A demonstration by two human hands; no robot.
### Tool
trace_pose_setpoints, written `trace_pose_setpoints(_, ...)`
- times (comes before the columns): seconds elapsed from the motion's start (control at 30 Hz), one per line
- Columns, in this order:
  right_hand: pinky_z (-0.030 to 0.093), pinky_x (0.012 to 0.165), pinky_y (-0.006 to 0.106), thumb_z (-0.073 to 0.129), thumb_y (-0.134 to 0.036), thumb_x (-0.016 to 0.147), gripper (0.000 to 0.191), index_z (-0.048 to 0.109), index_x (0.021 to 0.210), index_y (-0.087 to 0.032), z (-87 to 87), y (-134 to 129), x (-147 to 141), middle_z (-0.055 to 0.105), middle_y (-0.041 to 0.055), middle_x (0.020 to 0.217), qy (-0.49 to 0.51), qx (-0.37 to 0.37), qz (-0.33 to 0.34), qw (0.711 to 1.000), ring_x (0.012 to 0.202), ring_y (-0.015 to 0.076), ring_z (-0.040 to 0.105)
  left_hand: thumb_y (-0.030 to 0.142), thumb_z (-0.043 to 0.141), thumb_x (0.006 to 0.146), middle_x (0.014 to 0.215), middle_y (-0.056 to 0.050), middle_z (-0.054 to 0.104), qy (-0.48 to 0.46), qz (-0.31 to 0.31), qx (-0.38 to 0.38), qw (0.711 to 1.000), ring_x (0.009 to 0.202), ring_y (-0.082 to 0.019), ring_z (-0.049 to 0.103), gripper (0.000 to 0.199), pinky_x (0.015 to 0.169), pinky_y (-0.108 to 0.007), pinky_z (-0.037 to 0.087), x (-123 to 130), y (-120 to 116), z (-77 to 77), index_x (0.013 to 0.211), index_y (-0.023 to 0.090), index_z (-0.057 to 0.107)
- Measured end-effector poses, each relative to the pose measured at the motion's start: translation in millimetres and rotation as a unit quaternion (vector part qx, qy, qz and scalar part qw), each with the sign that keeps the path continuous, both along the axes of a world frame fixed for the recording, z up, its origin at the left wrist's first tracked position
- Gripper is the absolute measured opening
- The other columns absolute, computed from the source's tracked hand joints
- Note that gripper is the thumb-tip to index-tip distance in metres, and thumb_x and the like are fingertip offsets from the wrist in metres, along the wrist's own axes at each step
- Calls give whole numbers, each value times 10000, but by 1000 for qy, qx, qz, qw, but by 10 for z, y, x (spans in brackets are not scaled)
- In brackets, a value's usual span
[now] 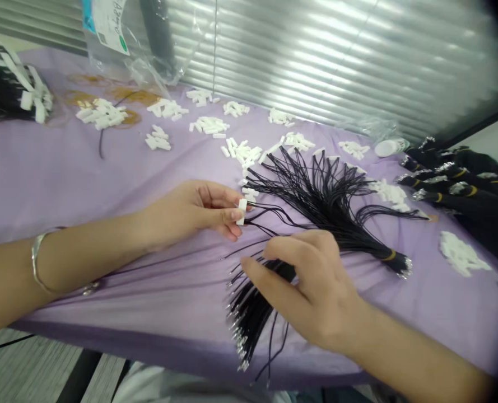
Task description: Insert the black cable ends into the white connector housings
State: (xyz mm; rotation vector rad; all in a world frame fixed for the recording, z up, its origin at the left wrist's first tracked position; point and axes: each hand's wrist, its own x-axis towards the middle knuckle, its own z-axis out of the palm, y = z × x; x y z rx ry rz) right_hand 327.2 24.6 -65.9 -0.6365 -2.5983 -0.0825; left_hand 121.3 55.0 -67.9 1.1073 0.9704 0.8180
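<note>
My left hand (215,210) pinches a small white connector housing (242,211) between thumb and fingers. Several thin black wires (274,208) run from its right side toward a large black wire bundle (336,218), banded in yellow near its right end. My right hand (311,285) hovers over a second bunch of black wires (252,313) with bare silver tips fanned to the left. Its thumb and index fingertip stand apart, with no thing visible between them; the other fingers are curled and partly hidden. The hand is slightly blurred.
Small piles of white housings (209,125) lie across the purple cloth (126,184). More wire bundles (450,173) are stacked at the right, others (9,84) at far left. A clear plastic bag (148,45) stands at the back, before a ribbed panel (316,56).
</note>
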Motion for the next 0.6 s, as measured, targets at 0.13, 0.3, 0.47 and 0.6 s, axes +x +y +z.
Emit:
trace_pose_setpoints(0.13, 449, 778, 345, 503, -197, 865, 145, 612, 928, -126, -49, 94, -23, 564, 85, 919, -92, -108, 45, 989, 863, 193, 500, 140, 631, 769, 654, 12, 659, 14, -1, 10, 1000, 572, -66, 615, 20, 605, -149, 508, -6, 1, -23, 776, 128, 645)
trace_pose_setpoints(0.3, 433, 859, 342, 522, -202, 855, 112, 599, 916, -147, -98, 213, -18, 534, 77, 948, -103, -268, 19, 958, 925, 181, 485, 159, 657, 749, 650, 12, 654, 45, 18, 14, 999, 555, -65, 603, 77, 577, -148, 499, -1, 28, -52, 818, 125, 652)
trace_pose_setpoints(0.47, 389, 894, 312, 521, -161, 844, 45, 557, 818, -161, -41, 226, 1, 516, 50, 939, -107, -349, 24, 931, 944, 158, 460, 194, 663, 754, 642, 19, 647, 35, 18, 18, 999, 580, -59, 601, 67, 592, -130, 489, -21, 59, -65, 774, 132, 650)
trace_pose_setpoints(0.6, 401, 823, 281, 478, -156, 867, 53, 512, 825, -152, 16, 239, 17, 556, 37, 889, -76, -365, 17, 928, 873, 137, 488, 245, 672, 753, 660, 8, 660, 44, 13, 12, 999, 604, -65, 611, 113, 614, -130, 486, -37, 39, -56, 795, 141, 657)
